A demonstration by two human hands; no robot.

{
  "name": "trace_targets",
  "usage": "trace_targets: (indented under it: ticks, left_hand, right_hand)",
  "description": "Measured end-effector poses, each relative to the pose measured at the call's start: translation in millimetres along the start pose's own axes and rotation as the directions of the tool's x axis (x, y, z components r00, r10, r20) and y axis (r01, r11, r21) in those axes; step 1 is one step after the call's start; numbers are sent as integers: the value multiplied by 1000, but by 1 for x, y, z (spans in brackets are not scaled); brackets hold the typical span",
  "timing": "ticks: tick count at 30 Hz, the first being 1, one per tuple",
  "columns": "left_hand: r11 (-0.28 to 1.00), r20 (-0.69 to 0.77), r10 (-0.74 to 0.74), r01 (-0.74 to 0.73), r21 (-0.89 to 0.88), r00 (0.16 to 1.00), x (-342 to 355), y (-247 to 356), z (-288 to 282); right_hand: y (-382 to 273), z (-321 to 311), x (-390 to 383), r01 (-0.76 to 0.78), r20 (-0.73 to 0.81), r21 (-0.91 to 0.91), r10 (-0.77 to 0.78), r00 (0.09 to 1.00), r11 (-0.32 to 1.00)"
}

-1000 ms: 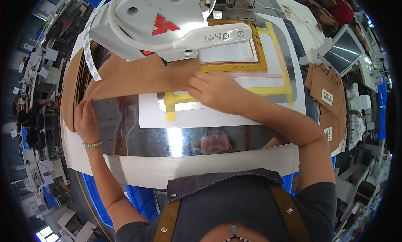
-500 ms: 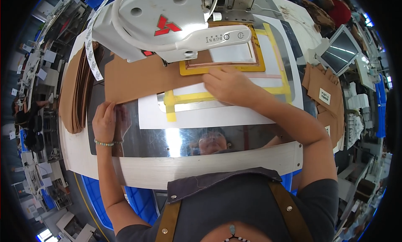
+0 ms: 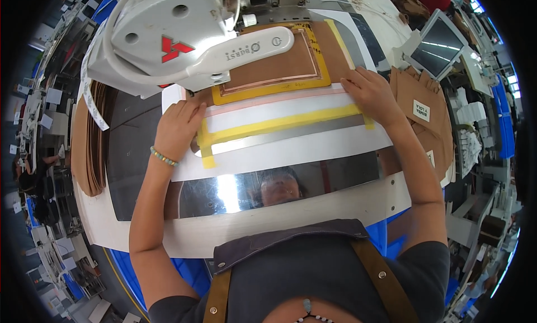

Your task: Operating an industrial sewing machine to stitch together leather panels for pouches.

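Observation:
A brown flat piece (image 3: 342,54) lies crosswise beneath a yellow frame (image 3: 268,90) at the grey machine head (image 3: 140,54), part of it hidden. My left hand (image 3: 180,127) is at its left end, fingers closed on the piece at its near edge, fingertips partly hidden. My right hand (image 3: 373,99) pinches the near edge at the right end, beside the frame. Just below the piece are a pink strip and yellow tape (image 3: 279,123) on a white sheet (image 3: 291,147).
A stack of brown pieces (image 3: 89,144) lies at the left, more labelled brown pieces (image 3: 425,133) at the right. A small screen (image 3: 436,43) stands at the back right. The table's pale front edge (image 3: 279,208) crosses above blue crates (image 3: 386,233). Other workstations line both sides.
The brown piece has moved right and away from me, under the yellow frame. My left hand has moved right and upward with it; my right hand has moved to the piece's right end.

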State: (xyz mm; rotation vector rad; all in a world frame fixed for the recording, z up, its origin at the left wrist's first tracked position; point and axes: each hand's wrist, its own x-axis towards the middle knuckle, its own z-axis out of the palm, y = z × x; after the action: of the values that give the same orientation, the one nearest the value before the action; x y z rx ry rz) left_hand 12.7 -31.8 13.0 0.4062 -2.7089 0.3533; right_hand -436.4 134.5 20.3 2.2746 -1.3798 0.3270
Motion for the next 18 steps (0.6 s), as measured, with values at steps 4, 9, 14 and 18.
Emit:
trace_targets:
  ticks: [4,9,14,18]
  left_hand:
    - [994,-35,-95,93,-51,995,-18,1,-6]
    - [990,-51,-140,137,-45,989,-16,4,-6]
    - [980,-68,-187,181,-77,980,-17,9,-8]
    - [970,-60,-225,218,-106,973,-18,10,-8]
  right_hand:
    - [-4,-1,2,-72,5,118,72,997,990]
    - [-5,4,-3,-69,-41,109,74,996,992]
    - [-5,4,-7,-40,-42,115,45,998,993]
    - [-7,-3,-7,-23,-8,97,23,1000,995]
